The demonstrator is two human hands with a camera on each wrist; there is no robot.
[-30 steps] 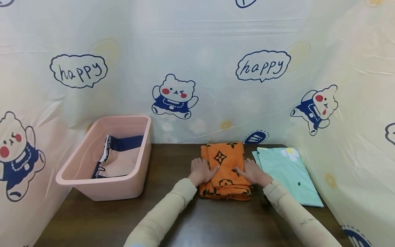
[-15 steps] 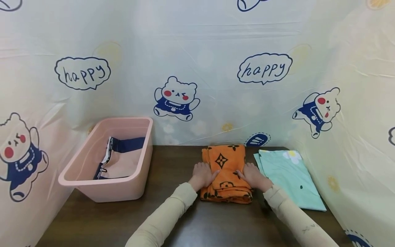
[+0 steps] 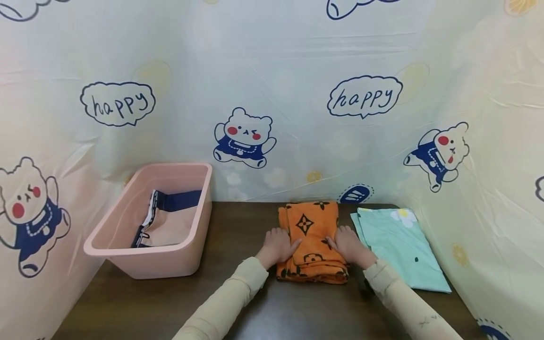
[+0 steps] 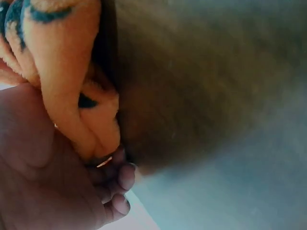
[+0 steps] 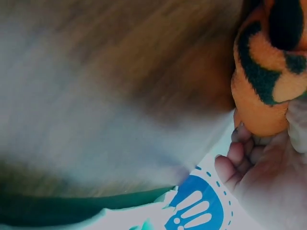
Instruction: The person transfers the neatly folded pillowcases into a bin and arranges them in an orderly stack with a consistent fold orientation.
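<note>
At my far left, the pink tub (image 3: 157, 265) sits on the desk (image 3: 297, 314), with a navy cloth (image 3: 180, 201), white along one edge, lying inside. Well apart from it, my left hand (image 3: 278, 245) grips the left side of the orange cloth (image 3: 313, 241), thumb on top, fingers curled in at the edge. That cloth lies folded in several layers on the desk, black-patterned, between my hands. My right hand (image 3: 352, 245) grasps its right side the same way, thumb on top and fingers bent around the edge. Just beyond, at the right, the mint cloth (image 3: 408, 252) lies folded flat, a white flower near its far corner; I can't tell whether my hand touches it. A printed sheet (image 3: 297, 61) hangs behind everything.
</note>
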